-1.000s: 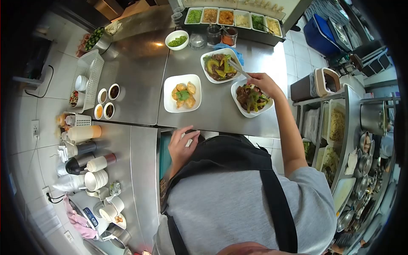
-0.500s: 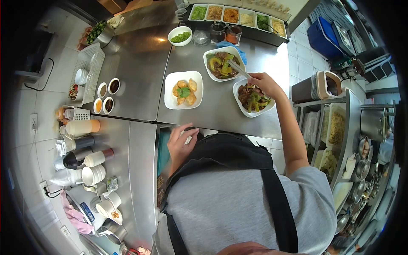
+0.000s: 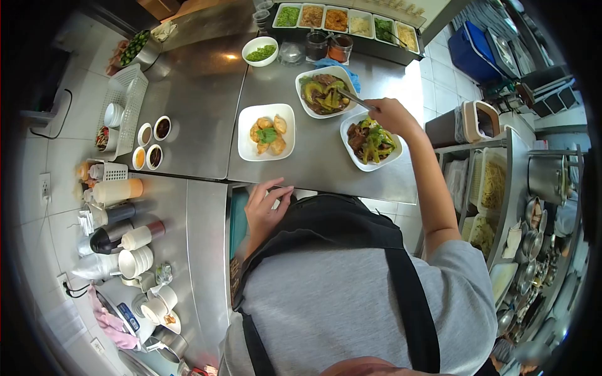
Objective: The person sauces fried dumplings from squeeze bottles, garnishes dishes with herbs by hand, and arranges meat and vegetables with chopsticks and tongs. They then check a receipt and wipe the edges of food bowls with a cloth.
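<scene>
My right hand (image 3: 393, 118) is closed around metal tongs (image 3: 356, 98), whose tips touch the meat and green vegetables in the upper white bowl (image 3: 326, 92). Below that hand sits a second white bowl (image 3: 371, 143) of meat and green vegetables. A square white plate (image 3: 266, 132) with several golden dumplings and a green leaf on top stands left of both bowls. My left hand (image 3: 266, 203) hovers at the counter's front edge, its fingers apart and slightly bent, with nothing in them.
Behind the bowls are a blue cloth (image 3: 353, 78), jars (image 3: 339, 48), a bowl of chopped greens (image 3: 259, 51) and a topping rack (image 3: 348, 27). Sauce dishes (image 3: 153, 156) and squeeze bottles (image 3: 119, 191) stand left. A shelf (image 3: 509, 182) is at the right.
My right hand and the tongs have shifted slightly, and the food in the upper bowl is rearranged. The view has tilted a little. My left hand stays near the counter's edge.
</scene>
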Demonstrator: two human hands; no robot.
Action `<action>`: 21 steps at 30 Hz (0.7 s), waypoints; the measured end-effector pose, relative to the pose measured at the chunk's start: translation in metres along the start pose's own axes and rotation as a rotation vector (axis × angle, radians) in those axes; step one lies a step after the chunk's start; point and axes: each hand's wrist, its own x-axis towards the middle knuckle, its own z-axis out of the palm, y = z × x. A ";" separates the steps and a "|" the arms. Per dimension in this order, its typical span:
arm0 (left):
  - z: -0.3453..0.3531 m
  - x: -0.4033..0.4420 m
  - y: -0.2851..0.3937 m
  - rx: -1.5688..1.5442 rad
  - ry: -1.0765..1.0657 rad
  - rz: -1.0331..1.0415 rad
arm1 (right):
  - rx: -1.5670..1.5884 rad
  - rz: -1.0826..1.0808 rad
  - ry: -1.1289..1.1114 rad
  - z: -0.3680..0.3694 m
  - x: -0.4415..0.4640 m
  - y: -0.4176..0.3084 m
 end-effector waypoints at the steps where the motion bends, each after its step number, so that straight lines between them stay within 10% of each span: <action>1: 0.000 0.000 0.000 -0.002 0.001 0.001 | 0.002 -0.004 0.027 0.004 0.005 -0.001; 8: 0.001 -0.002 -0.004 -0.016 -0.018 0.021 | 0.043 -0.198 0.134 0.002 -0.010 0.031; 21: 0.016 -0.004 0.012 -0.083 -0.097 0.015 | -0.239 0.090 -0.057 -0.023 -0.089 0.029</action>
